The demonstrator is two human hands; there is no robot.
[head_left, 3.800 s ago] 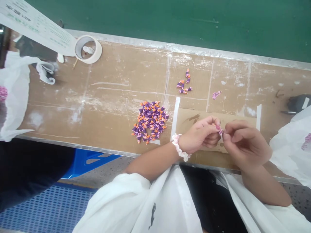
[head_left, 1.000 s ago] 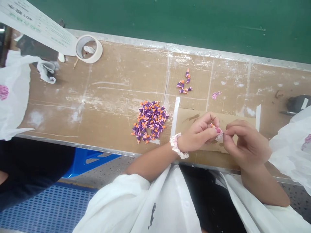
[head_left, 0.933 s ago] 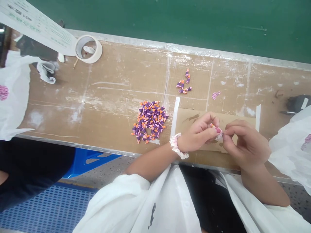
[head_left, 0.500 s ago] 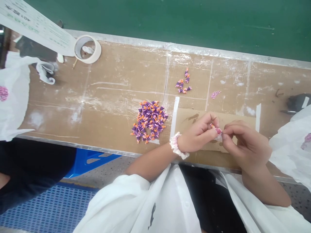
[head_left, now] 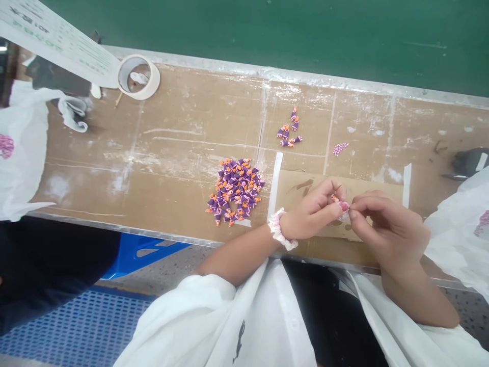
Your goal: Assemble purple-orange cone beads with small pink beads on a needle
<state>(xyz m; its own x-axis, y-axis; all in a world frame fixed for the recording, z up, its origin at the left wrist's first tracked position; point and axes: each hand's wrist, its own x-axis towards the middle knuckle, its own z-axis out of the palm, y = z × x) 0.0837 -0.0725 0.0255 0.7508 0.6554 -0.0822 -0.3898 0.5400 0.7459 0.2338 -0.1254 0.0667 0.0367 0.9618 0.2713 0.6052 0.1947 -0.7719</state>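
Observation:
My left hand [head_left: 311, 210], with a white and pink scrunchie [head_left: 281, 229] at its wrist, pinches a small figurine [head_left: 334, 198] with an orange top; most of it is hidden by the fingers. Against its skirt end, my right hand [head_left: 385, 221] is closed in a pinch, and whatever lies between those fingertips is too small to make out. Both hands are over a taped-down cardboard piece [head_left: 294, 178]. Beyond them is a little pile of tiny pink and purple pieces [head_left: 340, 149]. Several purple figurines with orange tops [head_left: 284, 132] lie farther back.
A big heap of like figurines [head_left: 244, 188] lies left of my hands. At the back left are a masking tape roll [head_left: 153, 84] and a printed paper sheet [head_left: 57, 46]. White plastic sheets [head_left: 458, 229] flank the table. A person's dark-clothed leg [head_left: 57, 265] shows at lower left.
Hands and figurine keep nearly the same pose, the fingertips still meeting at its end. The view has shifted very slightly.

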